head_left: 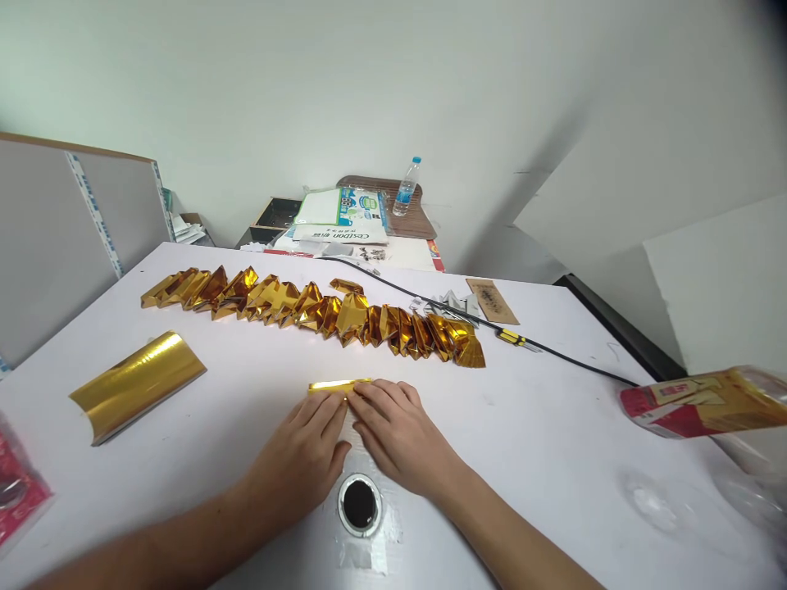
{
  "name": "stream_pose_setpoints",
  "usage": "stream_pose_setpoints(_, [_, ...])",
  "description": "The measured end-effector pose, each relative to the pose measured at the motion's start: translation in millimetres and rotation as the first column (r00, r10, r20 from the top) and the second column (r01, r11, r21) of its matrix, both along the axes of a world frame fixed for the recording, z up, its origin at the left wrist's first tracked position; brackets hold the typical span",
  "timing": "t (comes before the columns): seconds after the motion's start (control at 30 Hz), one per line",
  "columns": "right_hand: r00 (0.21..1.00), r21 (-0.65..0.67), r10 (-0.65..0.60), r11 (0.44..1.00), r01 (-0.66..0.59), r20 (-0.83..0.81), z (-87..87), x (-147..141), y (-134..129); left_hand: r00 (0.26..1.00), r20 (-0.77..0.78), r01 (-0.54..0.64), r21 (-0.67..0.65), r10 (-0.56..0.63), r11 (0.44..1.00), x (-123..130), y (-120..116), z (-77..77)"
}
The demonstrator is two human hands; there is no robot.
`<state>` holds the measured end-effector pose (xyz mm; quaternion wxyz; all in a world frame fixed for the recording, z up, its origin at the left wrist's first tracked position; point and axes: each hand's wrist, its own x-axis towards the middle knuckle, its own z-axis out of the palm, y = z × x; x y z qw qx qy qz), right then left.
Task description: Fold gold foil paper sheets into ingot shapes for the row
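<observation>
A folded strip of gold foil paper (332,384) lies on the white table in front of me. My left hand (311,442) presses its fingers, held together, on the near edge of the strip's left half. On the right half, my right hand (393,430) bears down with bent fingers, its fingertips partly hiding the paper. The two hands meet at the middle of the strip. Between my wrists sits a small round container (360,506) with a dark inside and a pale rim, with clear tape around it.
Behind my hands runs a long row of folded gold foil pieces (353,315). A stack of flat gold foil sheets (138,385) lies at left. A black cable (430,301) crosses the back right, near a brown card (492,301). A red-and-gold package (701,401) is at right.
</observation>
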<state>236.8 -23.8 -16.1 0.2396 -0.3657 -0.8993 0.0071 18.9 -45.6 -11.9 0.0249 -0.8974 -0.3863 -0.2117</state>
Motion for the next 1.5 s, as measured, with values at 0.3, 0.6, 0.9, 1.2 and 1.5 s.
stream_pose_setpoints(0.3, [1.0, -0.064, 0.012, 0.998, -0.011, 0.014, 4.5, -1, -1, 1.0, 0.021, -0.002, 0.013, 0.002, 1.0, 0, 3, -0.5])
stream_pose_setpoints(0.6, [0.998, -0.108, -0.013, 0.994, 0.02, 0.067, 4.3, 0, -1, 0.999, 0.032, -0.008, 0.009, 0.008, 1.0, 0, 5, -4.7])
stream_pose_setpoints(0.9, [0.998, -0.071, -0.05, 0.996, 0.053, 0.041, 3.5, -3, -4, 0.999, 0.03, -0.017, 0.022, 0.016, 1.0, 0, 5, -4.4])
stream_pose_setpoints(1.2, [0.996, -0.055, -0.066, 0.996, 0.069, 0.057, 1.4, -4, -5, 0.999, 0.03, -0.017, 0.027, 0.017, 0.999, 2, 7, -4.8])
stream_pose_setpoints(1.5, [0.99, -0.102, -0.136, 0.986, 0.132, -0.033, 2.2, 5, -1, 0.996, 0.062, -0.063, 0.0, 0.063, 0.998, -12, 9, 3.0])
